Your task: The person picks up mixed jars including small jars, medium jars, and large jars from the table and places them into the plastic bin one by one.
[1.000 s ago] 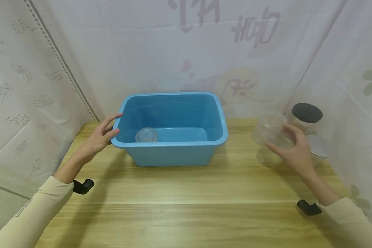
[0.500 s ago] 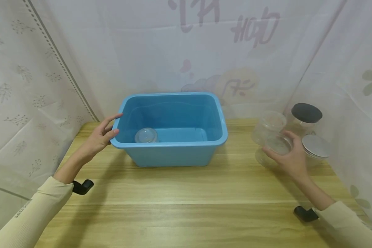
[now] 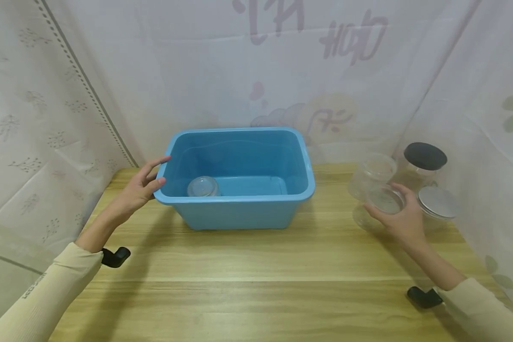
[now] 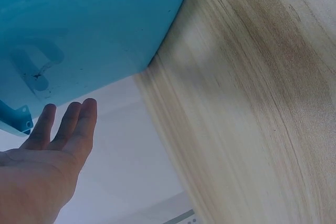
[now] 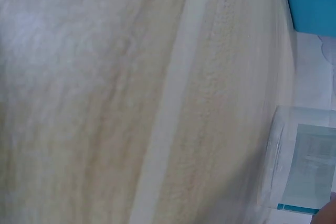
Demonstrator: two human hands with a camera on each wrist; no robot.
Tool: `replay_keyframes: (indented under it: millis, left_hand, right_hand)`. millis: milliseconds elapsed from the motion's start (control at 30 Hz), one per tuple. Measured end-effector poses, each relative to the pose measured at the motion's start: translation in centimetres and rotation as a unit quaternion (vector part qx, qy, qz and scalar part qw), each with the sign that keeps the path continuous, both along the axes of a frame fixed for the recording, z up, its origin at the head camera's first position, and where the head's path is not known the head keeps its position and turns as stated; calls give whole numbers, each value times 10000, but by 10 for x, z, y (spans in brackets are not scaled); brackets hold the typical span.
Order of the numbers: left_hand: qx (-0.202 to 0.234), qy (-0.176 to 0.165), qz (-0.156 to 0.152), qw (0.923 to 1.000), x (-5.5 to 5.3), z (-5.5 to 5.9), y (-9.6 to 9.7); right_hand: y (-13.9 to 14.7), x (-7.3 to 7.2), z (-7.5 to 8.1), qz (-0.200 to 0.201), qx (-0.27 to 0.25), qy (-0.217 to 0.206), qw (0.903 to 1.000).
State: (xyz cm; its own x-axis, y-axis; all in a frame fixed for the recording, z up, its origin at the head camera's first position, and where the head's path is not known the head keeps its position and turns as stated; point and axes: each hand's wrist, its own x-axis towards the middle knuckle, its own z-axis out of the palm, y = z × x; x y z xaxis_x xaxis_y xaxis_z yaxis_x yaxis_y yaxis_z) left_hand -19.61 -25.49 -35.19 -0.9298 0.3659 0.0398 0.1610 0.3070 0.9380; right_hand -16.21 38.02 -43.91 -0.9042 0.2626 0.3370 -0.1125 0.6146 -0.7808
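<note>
My left hand [image 3: 137, 190] touches the left rim of a blue plastic tub [image 3: 235, 213], thumb and index finger at the edge. In the left wrist view its other fingers [image 4: 81, 124] stretch out straight below the rim, beside the outer wall. Inside the tub, near its left front corner, is a clear round container [image 3: 203, 186]. On the right, my right hand [image 3: 403, 223] grips a clear jar [image 3: 384, 200] between thumb and fingers. A pale label shows through the jar [image 5: 310, 166] in the right wrist view, where most of the hand is out of sight.
Behind the held jar stands another clear jar [image 3: 374, 173]. A black-lidded jar [image 3: 425, 156] and a silver-lidded jar [image 3: 438, 202] stand close to its right. Patterned cloth [image 3: 222, 76] hangs behind the wooden table [image 3: 248, 280].
My right hand has come down slightly around the front clear jar, then stayed nearly still. My left hand and the tub have not visibly moved.
</note>
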Motion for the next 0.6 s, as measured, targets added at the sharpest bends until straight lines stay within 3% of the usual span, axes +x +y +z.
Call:
replay_keyframes:
  millis: [367,600]
  left_hand:
    - [-91,14,13,10000,1,2,1]
    - [-117,17,13,9999,1,2,0]
  right_hand:
    - [-1,0,-3,21,-209,143,9997]
    - [-2,2,-3,-77,-306,-28,9995]
